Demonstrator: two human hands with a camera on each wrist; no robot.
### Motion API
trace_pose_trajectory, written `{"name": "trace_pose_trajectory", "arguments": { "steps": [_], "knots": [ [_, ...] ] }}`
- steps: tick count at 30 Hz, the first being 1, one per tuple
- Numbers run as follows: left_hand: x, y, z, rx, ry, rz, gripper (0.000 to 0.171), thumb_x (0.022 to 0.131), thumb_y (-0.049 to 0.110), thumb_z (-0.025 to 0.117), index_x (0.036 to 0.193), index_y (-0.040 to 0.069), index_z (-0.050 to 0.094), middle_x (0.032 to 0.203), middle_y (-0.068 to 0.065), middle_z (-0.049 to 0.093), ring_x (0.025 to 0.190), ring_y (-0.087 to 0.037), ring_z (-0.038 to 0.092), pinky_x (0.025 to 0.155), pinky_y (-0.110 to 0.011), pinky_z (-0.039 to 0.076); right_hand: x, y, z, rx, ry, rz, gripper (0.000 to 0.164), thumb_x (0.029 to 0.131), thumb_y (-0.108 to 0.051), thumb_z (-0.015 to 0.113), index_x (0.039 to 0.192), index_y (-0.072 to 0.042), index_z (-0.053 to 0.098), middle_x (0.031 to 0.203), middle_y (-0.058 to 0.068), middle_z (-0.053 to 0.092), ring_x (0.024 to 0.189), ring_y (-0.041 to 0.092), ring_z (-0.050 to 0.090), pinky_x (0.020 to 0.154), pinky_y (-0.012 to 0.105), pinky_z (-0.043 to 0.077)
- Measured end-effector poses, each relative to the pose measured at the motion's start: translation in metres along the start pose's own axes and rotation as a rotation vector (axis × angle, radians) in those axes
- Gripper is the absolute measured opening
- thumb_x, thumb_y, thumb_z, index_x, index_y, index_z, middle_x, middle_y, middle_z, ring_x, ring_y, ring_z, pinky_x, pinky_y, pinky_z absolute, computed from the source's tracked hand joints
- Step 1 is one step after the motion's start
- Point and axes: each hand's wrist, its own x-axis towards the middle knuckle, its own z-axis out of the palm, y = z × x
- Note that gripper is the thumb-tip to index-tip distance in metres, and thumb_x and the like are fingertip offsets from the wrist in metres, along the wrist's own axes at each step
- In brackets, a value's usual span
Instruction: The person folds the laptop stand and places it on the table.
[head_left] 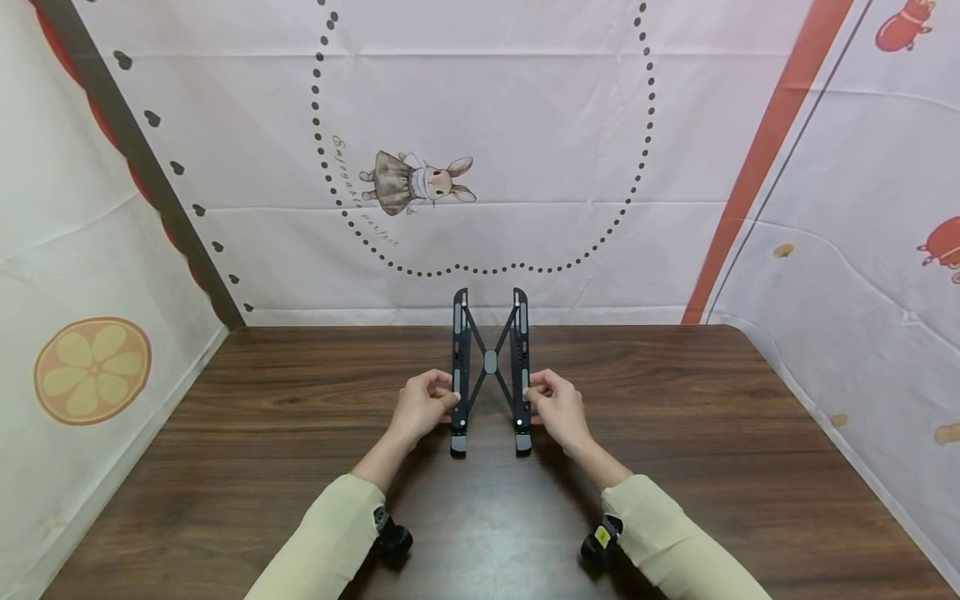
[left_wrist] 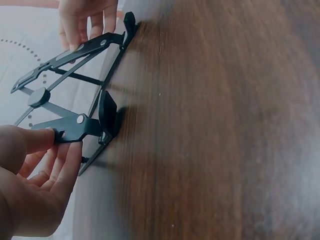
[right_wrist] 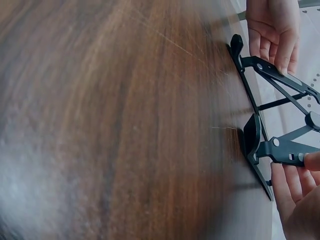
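A black folding laptop stand [head_left: 491, 362] stands toward the back of the table, its two side rails spread apart and joined by crossed bars at a grey hub. My left hand [head_left: 422, 407] pinches the left rail between thumb and fingers near its front end. On the other side, my right hand [head_left: 558, 408] grips the right rail in the same way. In the left wrist view, the top rails slope up from the base bars, and a front lip [left_wrist: 107, 114] sticks up. The right wrist view shows another raised front lip [right_wrist: 252, 134] close to my right fingers.
The dark wooden table [head_left: 675, 467] runs back to a white printed cloth [head_left: 555, 150] hanging behind it. More cloth hangs at the left and right sides. Black wrist cameras [head_left: 393, 537] sit below both pale sleeves.
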Motion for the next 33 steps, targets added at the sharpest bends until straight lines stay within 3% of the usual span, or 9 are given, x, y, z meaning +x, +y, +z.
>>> {"name": "trace_pose_trajectory", "arguments": {
  "steps": [16,33],
  "knots": [
    [-0.001,0.002,0.005,0.001,-0.002,-0.002,0.022,0.084,0.002,0.063,0.105,0.004,0.061,0.082,-0.008,0.068,0.066,-0.016,0.064,0.058,-0.029,0.055,-0.001,-0.001,0.007,0.032,-0.005,-0.018,0.015,0.086,-0.004,0.059,0.1,-0.003,0.064,0.083,0.01,0.06,0.066,0.018,0.065,0.057,0.032,0.055],
    [-0.002,0.003,0.009,-0.013,0.002,-0.001,0.022,0.083,0.002,0.064,0.105,0.004,0.061,0.082,-0.009,0.068,0.066,-0.015,0.064,0.057,-0.029,0.055,-0.001,-0.003,0.012,0.028,-0.013,-0.021,0.015,0.087,-0.004,0.058,0.101,-0.004,0.064,0.084,0.013,0.061,0.067,0.02,0.065,0.059,0.035,0.055]
  ]
}}
